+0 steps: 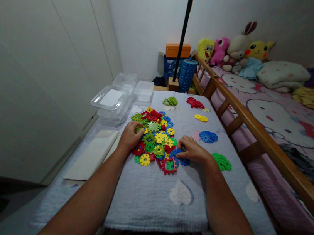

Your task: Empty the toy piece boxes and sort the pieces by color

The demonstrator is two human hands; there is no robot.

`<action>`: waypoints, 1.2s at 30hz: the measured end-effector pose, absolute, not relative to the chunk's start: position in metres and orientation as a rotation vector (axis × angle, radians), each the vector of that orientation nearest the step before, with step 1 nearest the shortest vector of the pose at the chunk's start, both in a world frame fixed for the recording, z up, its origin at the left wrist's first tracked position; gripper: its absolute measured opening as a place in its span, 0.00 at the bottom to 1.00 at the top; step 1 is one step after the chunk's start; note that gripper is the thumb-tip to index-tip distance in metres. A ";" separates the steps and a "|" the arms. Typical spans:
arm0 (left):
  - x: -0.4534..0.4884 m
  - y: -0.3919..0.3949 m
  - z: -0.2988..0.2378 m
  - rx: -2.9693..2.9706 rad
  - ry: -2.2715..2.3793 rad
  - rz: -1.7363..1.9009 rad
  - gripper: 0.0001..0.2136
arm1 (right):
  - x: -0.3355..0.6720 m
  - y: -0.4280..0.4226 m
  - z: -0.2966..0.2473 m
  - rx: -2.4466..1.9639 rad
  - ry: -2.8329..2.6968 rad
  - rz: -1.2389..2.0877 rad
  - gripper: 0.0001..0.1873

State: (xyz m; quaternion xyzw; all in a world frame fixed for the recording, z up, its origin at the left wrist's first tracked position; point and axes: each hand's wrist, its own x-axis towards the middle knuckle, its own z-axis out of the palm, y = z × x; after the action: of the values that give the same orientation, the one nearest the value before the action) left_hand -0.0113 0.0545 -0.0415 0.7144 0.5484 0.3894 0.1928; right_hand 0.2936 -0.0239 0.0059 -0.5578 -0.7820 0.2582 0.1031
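A mixed heap of plastic building pieces [154, 136], notched discs and toothed squares in red, yellow, green and blue, lies mid-table. My left hand [131, 136] rests at the heap's left edge, thumb and fingers apart over green pieces. At the right edge, my right hand [195, 150] has its fingers curled in; what they hold is hidden. Blue notched discs [185, 162] lie beneath its thumb. Nearest me in the heap are a red square frame [170, 166] and a yellow disc [145, 160].
Separate groups lie to the right and back: green discs [222, 162], blue discs [208, 136], yellow discs [201, 118], red pieces [195, 103] and light-green pieces [170, 101]. Clear plastic boxes [109, 98] and a folded pale sheet [91, 155] sit left. A wooden bed rail [244, 120] borders the right.
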 end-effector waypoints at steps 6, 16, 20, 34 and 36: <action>-0.011 0.054 -0.041 1.990 1.552 1.093 0.11 | 0.301 -0.014 -0.008 -1.552 -1.889 1.006 0.11; -0.011 0.055 -0.042 2.007 1.541 1.087 0.11 | 0.306 -0.004 -0.016 -1.685 -1.671 0.671 0.08; -0.011 0.055 -0.042 1.996 1.541 1.098 0.12 | 0.306 -0.003 -0.018 -1.692 -1.647 0.686 0.12; -0.012 0.055 -0.042 1.986 1.541 1.103 0.11 | 0.302 -0.002 -0.019 -1.703 -1.713 0.518 0.10; -0.012 0.055 -0.042 1.988 1.542 1.098 0.11 | 0.306 -0.002 -0.017 -1.716 -1.689 0.452 0.10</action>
State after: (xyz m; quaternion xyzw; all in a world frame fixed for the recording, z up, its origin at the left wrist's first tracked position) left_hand -0.0119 0.0551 -0.0419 0.7099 0.5507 0.3922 0.1972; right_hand 0.3063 -0.0017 -0.0166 -0.6591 -0.6485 0.1736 0.3391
